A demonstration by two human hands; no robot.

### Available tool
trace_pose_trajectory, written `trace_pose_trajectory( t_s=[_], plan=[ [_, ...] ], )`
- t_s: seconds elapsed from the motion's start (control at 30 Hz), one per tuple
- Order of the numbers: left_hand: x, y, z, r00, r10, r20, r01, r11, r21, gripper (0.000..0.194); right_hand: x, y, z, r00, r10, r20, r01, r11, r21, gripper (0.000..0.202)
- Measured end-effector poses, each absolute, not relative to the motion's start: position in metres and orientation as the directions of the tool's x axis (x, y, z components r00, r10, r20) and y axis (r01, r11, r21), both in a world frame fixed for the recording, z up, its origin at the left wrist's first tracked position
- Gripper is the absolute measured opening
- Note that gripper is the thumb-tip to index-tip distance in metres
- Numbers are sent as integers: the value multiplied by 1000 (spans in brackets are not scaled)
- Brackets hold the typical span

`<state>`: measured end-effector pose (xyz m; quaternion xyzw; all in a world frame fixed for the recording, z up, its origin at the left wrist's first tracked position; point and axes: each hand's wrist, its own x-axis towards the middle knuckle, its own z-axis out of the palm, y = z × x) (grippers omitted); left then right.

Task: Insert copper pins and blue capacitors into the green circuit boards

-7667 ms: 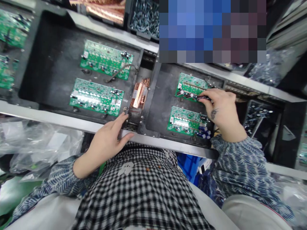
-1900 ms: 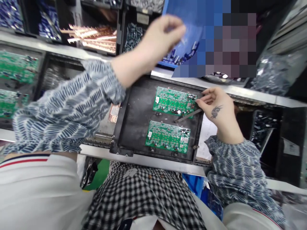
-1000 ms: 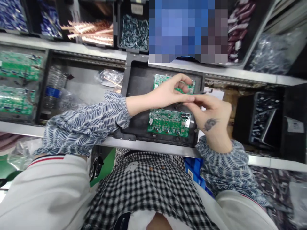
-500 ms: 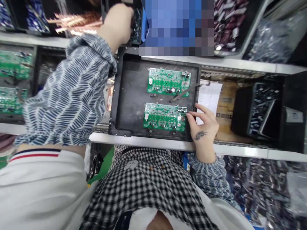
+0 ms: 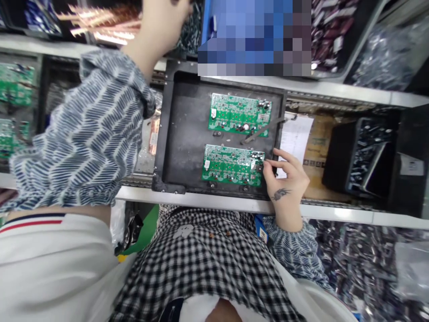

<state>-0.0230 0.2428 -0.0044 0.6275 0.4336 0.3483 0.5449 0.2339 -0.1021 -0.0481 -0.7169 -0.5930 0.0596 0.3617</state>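
A black tray [image 5: 187, 129] lies across the white rails with two green circuit boards in its right half, an upper board [image 5: 234, 114] and a lower board [image 5: 233, 165]. Beside the lower board's right edge is my right hand [image 5: 287, 181], thumb and index finger pinched close together; whatever they may hold is too small to name. My left hand [image 5: 164, 22] reaches to the top of the view, over the edge of a dark bin of small parts [image 5: 191, 33]. Its fingertips are cut off by the frame's edge.
Copper-coloured strips [image 5: 107, 22] lie in a bin at the upper left. More circuit boards [image 5: 16, 85] sit in a tray at the far left. Right of the tray are paper sheets [image 5: 295, 138] and a black bin [image 5: 345, 152] of metal parts. A pixelated blue area covers the top centre.
My left hand has moved up, partly out of the frame. The view has shifted slightly. My right hand stays by the lower board in much the same pinch.
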Motion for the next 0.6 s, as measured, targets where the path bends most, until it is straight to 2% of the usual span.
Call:
trace_pose_trajectory(
  t_s=[0.03, 0.1, 0.17, 0.23, 0.3, 0.47, 0.53, 0.6],
  plan=[
    [-13, 233, -2, 297, 955, 21, 156, -70, 985, 32, 234, -102, -48, 285, 892, 351, 811, -30, -584, 12],
    [10, 198, 9, 289, 957, -7, 65, -12, 998, 27, 233, -103, -46, 281, 894, 349, 825, -39, -564, 13],
    [34, 150, 21, 444, 885, -142, -104, 209, 972, 27, 231, -102, -43, 276, 901, 334, 842, -59, -537, 13],
    [52, 101, 30, 608, 723, -327, -92, 474, 876, 28, 230, -101, -40, 265, 907, 327, 855, -64, -514, 12],
    [64, 64, 30, 680, 585, -442, -11, 611, 791, 26, 227, -100, -38, 251, 913, 323, 869, -65, -490, 11],
    [66, 35, 9, 769, 399, -500, 75, 720, 690, 10, 223, -103, -32, 193, 950, 245, 901, -73, -429, 12],
    [63, 37, 2, 775, 376, -508, 77, 742, 666, 9, 224, -103, -24, 167, 963, 212, 894, -57, -444, 15],
    [61, 38, -1, 773, 371, -515, 83, 745, 662, 13, 226, -98, -12, 170, 962, 215, 866, -42, -498, 28]
  ],
)
